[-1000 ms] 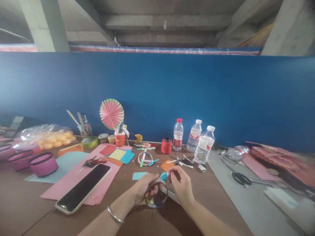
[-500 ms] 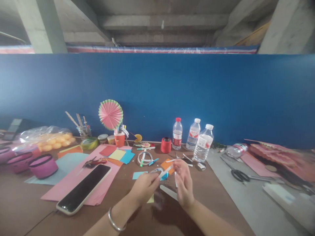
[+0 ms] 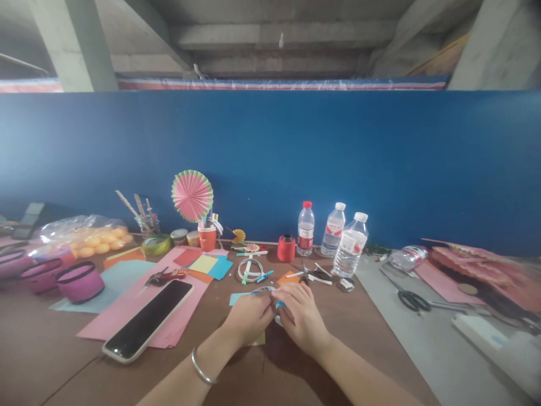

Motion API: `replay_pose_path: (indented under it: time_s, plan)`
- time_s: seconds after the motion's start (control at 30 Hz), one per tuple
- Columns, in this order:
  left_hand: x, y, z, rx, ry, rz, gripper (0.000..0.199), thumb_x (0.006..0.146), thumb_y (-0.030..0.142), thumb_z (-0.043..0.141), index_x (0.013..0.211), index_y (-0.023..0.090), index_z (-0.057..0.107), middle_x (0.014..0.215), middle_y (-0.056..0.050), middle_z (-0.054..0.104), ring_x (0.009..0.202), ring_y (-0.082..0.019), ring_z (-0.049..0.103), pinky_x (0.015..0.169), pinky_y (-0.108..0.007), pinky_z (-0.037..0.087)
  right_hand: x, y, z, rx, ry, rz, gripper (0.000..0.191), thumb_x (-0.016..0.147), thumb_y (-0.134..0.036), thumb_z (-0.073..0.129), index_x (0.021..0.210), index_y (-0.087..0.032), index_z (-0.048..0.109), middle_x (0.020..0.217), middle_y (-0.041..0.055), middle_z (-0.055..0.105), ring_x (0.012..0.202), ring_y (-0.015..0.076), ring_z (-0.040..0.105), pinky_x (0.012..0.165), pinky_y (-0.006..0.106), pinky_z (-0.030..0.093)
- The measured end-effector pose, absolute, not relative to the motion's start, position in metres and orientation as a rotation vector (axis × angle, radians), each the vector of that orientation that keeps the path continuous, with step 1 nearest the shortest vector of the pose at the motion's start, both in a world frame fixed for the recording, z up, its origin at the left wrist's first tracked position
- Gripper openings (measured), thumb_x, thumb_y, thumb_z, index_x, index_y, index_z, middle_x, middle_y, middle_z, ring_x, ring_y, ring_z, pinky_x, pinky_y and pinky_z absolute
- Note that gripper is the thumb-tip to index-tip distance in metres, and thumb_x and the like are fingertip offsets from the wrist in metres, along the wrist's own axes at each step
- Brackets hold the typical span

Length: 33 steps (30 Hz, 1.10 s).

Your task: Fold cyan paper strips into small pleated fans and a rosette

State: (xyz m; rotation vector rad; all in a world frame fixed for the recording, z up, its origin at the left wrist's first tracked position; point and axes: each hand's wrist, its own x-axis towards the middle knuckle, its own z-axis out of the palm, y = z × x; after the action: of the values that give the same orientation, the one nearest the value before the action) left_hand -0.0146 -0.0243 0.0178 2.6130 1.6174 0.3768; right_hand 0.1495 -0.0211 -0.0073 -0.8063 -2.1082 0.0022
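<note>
My left hand (image 3: 250,317) is low over the brown table, its fingers curled together and the thumb turned toward the other hand. My right hand (image 3: 305,317) meets it from the right, fingers bent over and reaching across the left fingertips. Whatever the fingers pinch is hidden beneath them. A bit of a white strip (image 3: 278,321) shows between the hands. Just beyond them are a clear ring-shaped item (image 3: 262,290), partly covered, and a blue scrap (image 3: 280,304). Light-blue paper (image 3: 236,298) lies by the left knuckles, and yellow paper (image 3: 259,339) peeks out under the left hand.
A phone (image 3: 149,320) rests on pink paper (image 3: 190,299) at left. Behind the hands stand a red thread spool (image 3: 286,248) and several water bottles (image 3: 350,245). Small black-handled scissors (image 3: 304,278) and white strips (image 3: 320,278) lie beyond the right hand. Larger scissors (image 3: 412,300) are at right.
Both hands have come together and lowered, the right one moving left. The white strip seen in the left fingers is now hidden. Black-handled scissors beyond the right hand show more clearly.
</note>
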Motion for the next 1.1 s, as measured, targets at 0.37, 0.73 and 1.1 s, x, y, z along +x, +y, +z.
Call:
replay_pose_path:
  time_s: [0.37,0.73,1.1]
  plan:
    - [-0.013,-0.024,0.016,2.502,1.614,0.303,0.025,0.078,0.021,0.036,0.084,0.02,0.061,0.081,-0.005,0.067,0.076,-0.021,0.061,0.06,-0.025,0.037,0.147,-0.021,-0.015,-0.803,-2.121,0.057,0.025,0.079,-0.013,0.044,0.101,-0.021,0.055,0.092,0.0072,0.06,0.085,0.0199,0.053,0.073,0.034,0.044]
    - [-0.012,-0.018,0.011,2.304,1.51,0.432,0.029,0.079,0.022,0.034,0.068,0.02,0.061,0.057,-0.001,0.062,0.059,-0.017,0.057,0.053,-0.022,0.034,0.147,-0.019,-0.019,-0.953,-2.12,0.092,0.019,0.075,-0.008,0.043,0.085,-0.019,0.055,0.083,0.0062,0.055,0.081,0.0198,0.05,0.073,0.032,0.041]
    - [-0.015,-0.014,0.002,2.292,1.383,0.49,0.027,0.073,0.018,0.035,0.07,0.018,0.062,0.064,-0.001,0.061,0.06,-0.015,0.053,0.054,-0.022,0.033,0.147,-0.021,-0.017,-0.996,-2.178,0.036,0.011,0.079,-0.018,0.046,0.078,-0.021,0.057,0.077,0.0036,0.056,0.072,0.0155,0.052,0.063,0.023,0.038]
